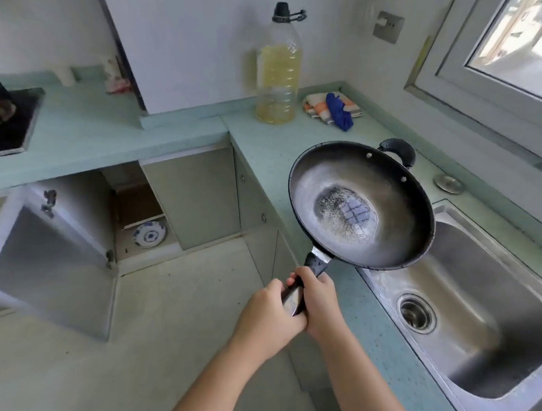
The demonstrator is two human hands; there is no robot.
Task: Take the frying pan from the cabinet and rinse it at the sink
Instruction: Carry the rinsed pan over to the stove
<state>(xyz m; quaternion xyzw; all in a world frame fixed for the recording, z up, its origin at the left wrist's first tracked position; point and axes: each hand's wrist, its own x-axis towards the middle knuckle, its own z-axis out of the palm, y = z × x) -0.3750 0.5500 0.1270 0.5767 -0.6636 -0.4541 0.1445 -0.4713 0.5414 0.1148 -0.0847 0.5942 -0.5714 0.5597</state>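
Observation:
A black frying pan (361, 206) with a worn, shiny middle and a small loop handle at its far rim hangs level in the air, over the counter edge and the left rim of the steel sink (476, 307). Both hands grip its long dark handle: my left hand (271, 314) at the near end, my right hand (318, 300) just ahead of it, the two touching. The lower cabinet (138, 218) to the left stands open, its door (50, 258) swung out toward me. No faucet is in view.
A large oil bottle (278, 69) and a folded cloth with a blue item (333, 110) stand on the pale green counter (266, 136) behind the pan. A blue-and-white plate (149, 234) lies inside the cabinet. A black stove (9, 122) is at far left, a window (519, 45) above the sink.

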